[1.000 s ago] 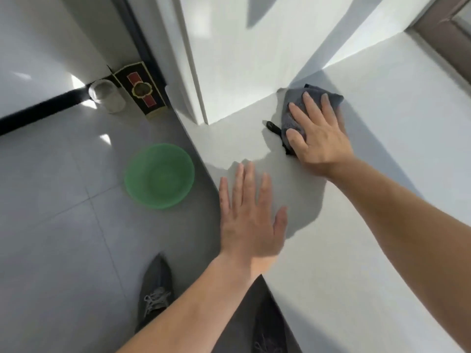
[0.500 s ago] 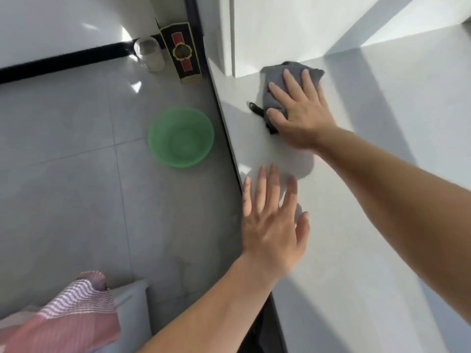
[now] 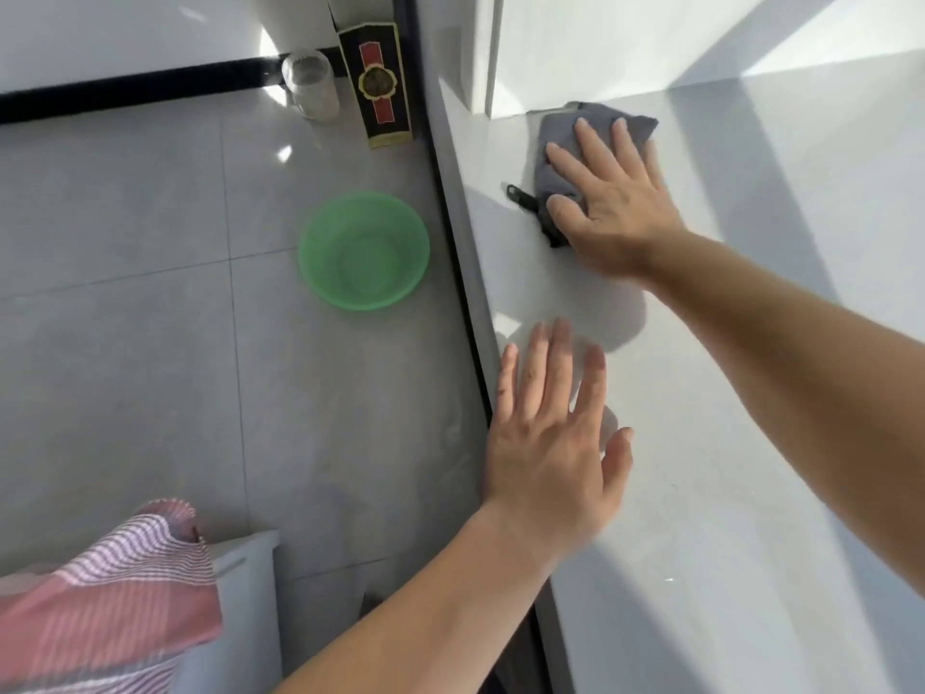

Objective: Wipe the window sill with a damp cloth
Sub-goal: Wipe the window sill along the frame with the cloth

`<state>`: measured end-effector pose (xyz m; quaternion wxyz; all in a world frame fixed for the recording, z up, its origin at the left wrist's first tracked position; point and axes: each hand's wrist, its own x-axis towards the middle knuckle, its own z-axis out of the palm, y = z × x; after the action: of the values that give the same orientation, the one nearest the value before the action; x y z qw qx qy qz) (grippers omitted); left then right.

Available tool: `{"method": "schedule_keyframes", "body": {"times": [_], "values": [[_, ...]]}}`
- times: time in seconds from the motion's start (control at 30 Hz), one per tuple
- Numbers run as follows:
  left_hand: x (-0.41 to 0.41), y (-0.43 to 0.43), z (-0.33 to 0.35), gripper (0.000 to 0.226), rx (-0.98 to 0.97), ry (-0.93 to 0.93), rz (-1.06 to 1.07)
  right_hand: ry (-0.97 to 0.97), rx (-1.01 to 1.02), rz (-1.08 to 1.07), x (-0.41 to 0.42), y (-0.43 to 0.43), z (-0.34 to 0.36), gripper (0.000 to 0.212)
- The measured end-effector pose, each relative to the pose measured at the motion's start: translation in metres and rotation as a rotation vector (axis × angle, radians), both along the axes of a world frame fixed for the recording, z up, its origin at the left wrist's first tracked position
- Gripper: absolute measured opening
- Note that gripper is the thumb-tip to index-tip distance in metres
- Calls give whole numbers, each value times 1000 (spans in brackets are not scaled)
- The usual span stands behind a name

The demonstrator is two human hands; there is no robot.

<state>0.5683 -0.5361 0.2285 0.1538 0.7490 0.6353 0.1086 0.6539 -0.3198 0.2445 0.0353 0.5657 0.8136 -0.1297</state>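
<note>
Compared with half a second earlier, the view has barely shifted. The right hand [image 3: 613, 202] remains flat on the grey cloth [image 3: 560, 142], with both in nearly the same spot near the pillar base [image 3: 480, 67]. The left hand [image 3: 545, 443] remains spread at the sill's near edge. Compared with one second earlier, the camera has swung left: the shoe on the floor has left the view, and a striped pink fabric [image 3: 100, 593] draped on a white stand [image 3: 245, 593] has entered at lower left.

The cloth lies bunched on the window sill [image 3: 751, 443], close against the corner where the pillar meets the wall. Its long axis runs roughly from the near left to the far right, with the far right corner pointing toward the window side. A black loop tag [image 3: 518, 195] projects from its near left end toward the sill edge.

Right-hand fingers [image 3: 590, 142] are extended and pressed on top of the cloth, not curled around it. Left-hand fingers [image 3: 555, 363] are open and splayed, holding nothing; whether the palm touches the sill cannot be told.

On the floor [image 3: 125, 293] left of the sill stand a green basin [image 3: 364, 250], a clear jar [image 3: 308, 82] and a dark box [image 3: 378, 85], the last two against the wall.
</note>
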Motion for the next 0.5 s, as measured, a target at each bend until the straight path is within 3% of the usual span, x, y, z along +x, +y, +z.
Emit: {"method": "schedule_keyframes", "body": {"times": [0.07,0.13,0.27,0.37,0.5], "values": [[-1,-1,-1,71,5,-6,-1,7,-7,205,-16,-18,-2,67],[-1,-5,-1,72,-1,-13,-5,18,-32,248,0,-26,-1,69],[-6,-18,-1,73,-42,0,-49,63,-54,-27,70,-37,0,72],[-14,-20,-1,75,-55,27,-82,33,-61,-132,69,-46,2,69],[-12,-20,3,82,-75,42,-81,75,-87,196,15,-60,4,61]]}}
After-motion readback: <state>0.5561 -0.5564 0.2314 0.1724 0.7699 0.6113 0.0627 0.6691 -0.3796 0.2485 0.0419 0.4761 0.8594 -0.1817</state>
